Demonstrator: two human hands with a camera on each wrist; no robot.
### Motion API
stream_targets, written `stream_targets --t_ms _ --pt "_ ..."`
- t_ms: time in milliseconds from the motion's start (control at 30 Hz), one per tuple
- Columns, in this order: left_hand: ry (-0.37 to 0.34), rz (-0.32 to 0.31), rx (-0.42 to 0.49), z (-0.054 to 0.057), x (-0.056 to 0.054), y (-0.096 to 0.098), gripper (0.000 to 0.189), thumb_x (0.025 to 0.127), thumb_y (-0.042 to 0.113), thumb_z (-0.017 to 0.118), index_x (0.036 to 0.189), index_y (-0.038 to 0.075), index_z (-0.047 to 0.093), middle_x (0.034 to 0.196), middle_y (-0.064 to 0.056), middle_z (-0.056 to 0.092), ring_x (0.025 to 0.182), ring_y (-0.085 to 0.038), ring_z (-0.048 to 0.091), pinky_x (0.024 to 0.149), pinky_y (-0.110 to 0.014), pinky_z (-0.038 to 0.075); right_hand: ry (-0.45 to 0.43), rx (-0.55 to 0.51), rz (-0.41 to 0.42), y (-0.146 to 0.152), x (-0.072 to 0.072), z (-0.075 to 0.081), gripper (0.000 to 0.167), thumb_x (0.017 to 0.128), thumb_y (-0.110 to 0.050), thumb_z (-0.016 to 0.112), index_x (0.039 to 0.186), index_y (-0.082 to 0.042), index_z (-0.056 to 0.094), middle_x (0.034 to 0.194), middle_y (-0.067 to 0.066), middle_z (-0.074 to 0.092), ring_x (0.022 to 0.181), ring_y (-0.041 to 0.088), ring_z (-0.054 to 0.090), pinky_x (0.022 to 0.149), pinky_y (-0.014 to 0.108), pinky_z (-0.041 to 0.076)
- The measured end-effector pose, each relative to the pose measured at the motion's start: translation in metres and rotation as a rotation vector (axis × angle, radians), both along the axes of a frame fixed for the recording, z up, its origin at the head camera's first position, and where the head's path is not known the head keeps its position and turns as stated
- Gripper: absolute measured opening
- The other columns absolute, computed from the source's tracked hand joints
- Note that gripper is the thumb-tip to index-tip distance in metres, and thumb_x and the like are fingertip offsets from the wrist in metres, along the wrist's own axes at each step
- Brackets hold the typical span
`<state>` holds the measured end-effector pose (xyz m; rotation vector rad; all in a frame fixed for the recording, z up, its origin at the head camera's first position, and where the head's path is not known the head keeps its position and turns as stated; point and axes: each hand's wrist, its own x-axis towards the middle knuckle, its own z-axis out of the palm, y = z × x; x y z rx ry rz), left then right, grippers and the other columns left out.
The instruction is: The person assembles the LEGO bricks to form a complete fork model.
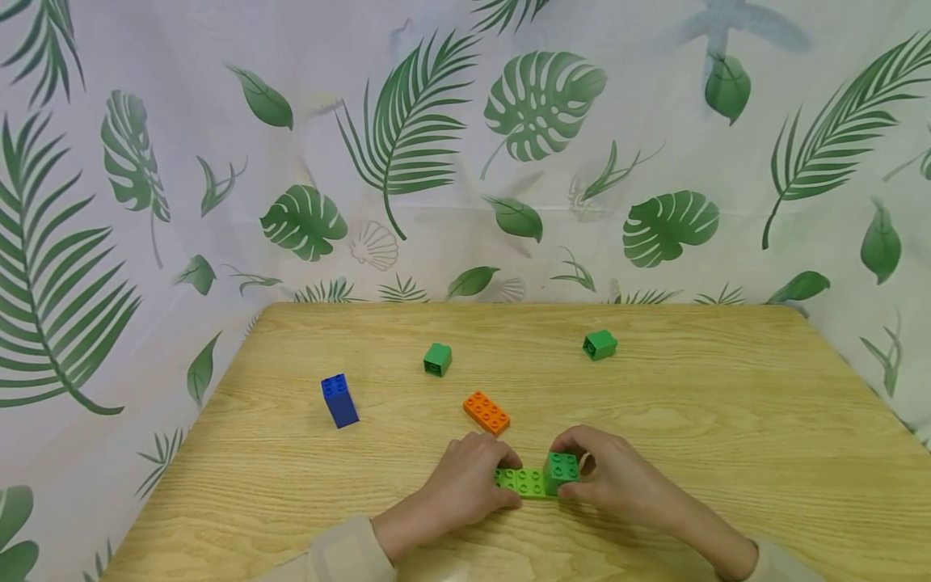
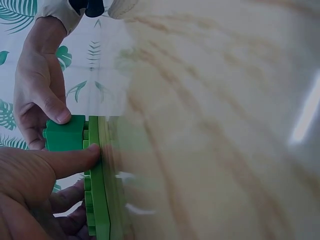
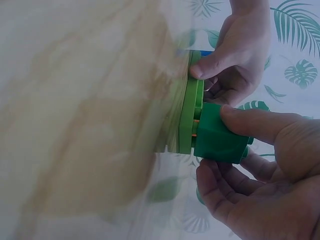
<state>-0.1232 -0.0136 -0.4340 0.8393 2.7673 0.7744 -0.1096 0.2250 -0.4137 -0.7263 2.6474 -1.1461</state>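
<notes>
A light green building-block plate (image 1: 530,483) with studs on top lies on the table in front of me. My left hand (image 1: 465,478) holds its left end, thumb on the near side and fingers on the far side. My right hand (image 1: 620,481) pinches a tall dark green block (image 1: 562,472) between thumb and fingers over the plate's right end. In the right wrist view, the underside of this green block (image 3: 217,134) sits right at the plate's studs, with a narrow strip of stud showing between them. The block stands upright, its studs facing up.
An orange block (image 1: 486,413) lies just beyond my left hand. A tall blue block (image 1: 339,401) stands at the left. Two more green blocks, one mid-table (image 1: 438,360) and one farther right (image 1: 600,345), lie on their sides. A leaf-patterned sheet (image 1: 436,162) hangs behind the wooden table (image 1: 727,388).
</notes>
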Motion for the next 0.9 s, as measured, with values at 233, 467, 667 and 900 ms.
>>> stream_targets --t_ms 233,467,667,900 --pt "0.003 -0.004 0.006 -0.0004 -0.0002 0.0008 0.035 0.079 0.029 0.092 0.108 0.015 0.079 0.101 0.007 0.070 0.098 -0.011 0.058 0.087 -0.033 0.044 0.001 -0.005 0.009 -0.0011 0.0006 0.0001 0.037 0.082 -0.009 0.088 0.111 -0.005 0.066 0.104 -0.001 0.068 0.088 0.010 0.063 0.074 0.029 0.057" --pt "-0.026 -0.012 0.031 -0.0004 -0.0018 0.0011 0.035 0.080 0.026 0.092 0.109 0.012 0.079 0.101 0.004 0.071 0.098 -0.011 0.059 0.094 -0.034 0.047 0.021 0.002 0.015 -0.0022 0.0005 -0.0007 0.034 0.082 -0.009 0.088 0.108 -0.007 0.067 0.105 0.000 0.070 0.086 0.011 0.064 0.073 0.028 0.056" --pt "-0.030 -0.007 0.049 -0.0017 -0.0025 0.0023 0.036 0.077 0.025 0.093 0.107 0.011 0.080 0.100 0.004 0.071 0.097 -0.011 0.060 0.093 -0.033 0.048 0.031 -0.004 0.013 -0.0027 0.0010 -0.0014 0.033 0.081 -0.008 0.089 0.106 -0.007 0.067 0.104 0.001 0.071 0.085 0.011 0.065 0.072 0.028 0.057" --pt "-0.016 0.001 0.056 -0.0016 -0.0023 0.0021 0.035 0.075 0.024 0.095 0.105 0.011 0.081 0.098 0.004 0.071 0.097 -0.011 0.061 0.092 -0.033 0.049 0.063 0.019 0.031 -0.0040 0.0009 0.0007 0.032 0.081 -0.009 0.089 0.105 -0.006 0.069 0.102 0.001 0.072 0.083 0.009 0.064 0.070 0.027 0.056"
